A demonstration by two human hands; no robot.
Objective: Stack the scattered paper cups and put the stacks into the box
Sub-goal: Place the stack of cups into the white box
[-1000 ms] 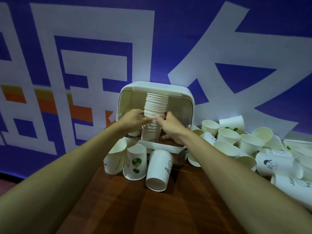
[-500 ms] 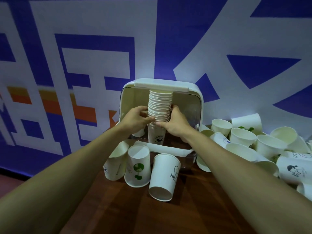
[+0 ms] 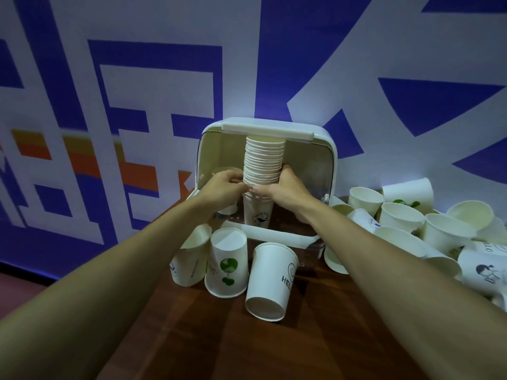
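A tall stack of white paper cups (image 3: 264, 160) stands upright inside the white box (image 3: 326, 154), whose lid is raised behind it. My left hand (image 3: 225, 185) grips the stack's lower part from the left. My right hand (image 3: 285, 187) grips it from the right, fingers curled round the rims. The bottom cup (image 3: 258, 212) shows a small dark print. Another cup sits inside the box behind my left hand, mostly hidden.
Three loose cups (image 3: 227, 264) lie in front of the box on the brown wooden table (image 3: 219, 338). A pile of several scattered cups (image 3: 411, 223) lies to the right. A blue and white printed wall (image 3: 137, 78) stands close behind.
The view has shifted slightly, so the box and cups sit a little further right. Both hands keep gripping the stack in the box, at about the same height.
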